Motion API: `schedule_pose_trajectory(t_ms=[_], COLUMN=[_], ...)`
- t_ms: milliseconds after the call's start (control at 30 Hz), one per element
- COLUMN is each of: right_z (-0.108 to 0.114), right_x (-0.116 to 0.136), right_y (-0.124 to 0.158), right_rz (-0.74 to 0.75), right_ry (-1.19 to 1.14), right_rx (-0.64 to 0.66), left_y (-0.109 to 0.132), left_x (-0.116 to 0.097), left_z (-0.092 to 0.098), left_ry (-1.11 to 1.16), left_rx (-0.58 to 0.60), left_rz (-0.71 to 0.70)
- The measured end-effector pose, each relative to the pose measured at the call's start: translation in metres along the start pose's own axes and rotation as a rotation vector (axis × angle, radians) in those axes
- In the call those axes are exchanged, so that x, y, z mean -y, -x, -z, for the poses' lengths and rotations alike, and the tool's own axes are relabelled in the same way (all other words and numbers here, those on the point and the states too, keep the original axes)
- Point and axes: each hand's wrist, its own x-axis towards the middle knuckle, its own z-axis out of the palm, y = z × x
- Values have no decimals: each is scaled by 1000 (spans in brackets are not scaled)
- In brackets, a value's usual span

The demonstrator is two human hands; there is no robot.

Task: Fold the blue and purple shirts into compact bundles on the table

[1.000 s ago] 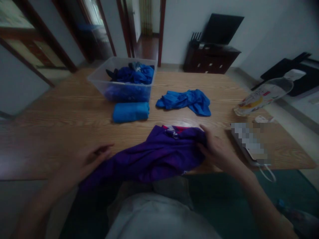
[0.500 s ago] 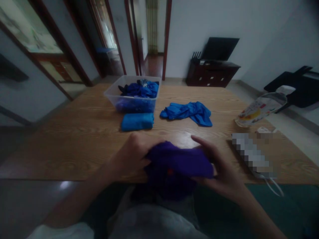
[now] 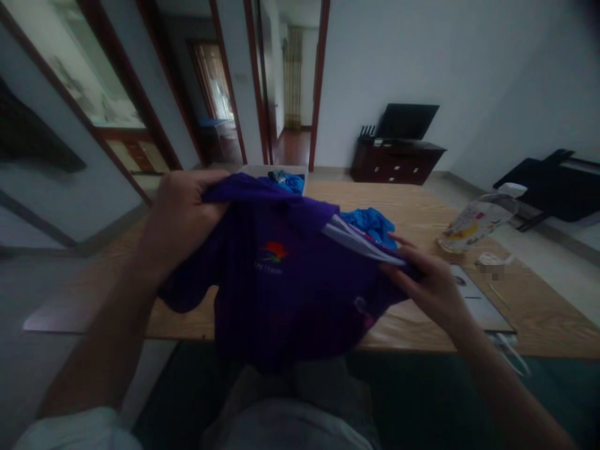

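Note:
A purple short-sleeved shirt [image 3: 290, 281] hangs spread between my hands, over the near edge of the table. It has a small orange and red logo on the front and a white strip along the shoulder. My left hand [image 3: 187, 215] is closed on the shirt's shoulder on the left. At the other side my right hand [image 3: 424, 275] pinches the fabric by the white strip. Behind the shirt, a crumpled blue cloth [image 3: 370, 222] lies on the table, partly covered. The plastic bin [image 3: 262, 169] with blue clothing [image 3: 288, 181] is mostly hidden by the shirt.
On the right of the wooden table [image 3: 398, 197] lies a tilted clear bottle [image 3: 480, 219]. Nearer me is a flat white-faced board [image 3: 482, 303] with a looped cord [image 3: 513, 356]. Beyond stands a dark cabinet [image 3: 398, 162] with a screen [image 3: 407, 122].
The bunched purple cloth has been lifted and spread out as a shirt. My hands have moved up and apart. The folded blue cloth is now hidden behind it.

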Motion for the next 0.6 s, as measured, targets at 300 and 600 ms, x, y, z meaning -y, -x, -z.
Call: schedule_pose_trajectory(t_ms=[300,600], right_z=[41,17], right_x=[-39,-103], right_y=[-110,-254], right_rz=[-29,-78], right_ry=[331,792], right_rx=[14,28], left_y=[-45,-115], left_x=[67,142], left_z=[-52,-83], left_ry=[-218,-489], left_rx=[-128,123], left_rz=[53,113])
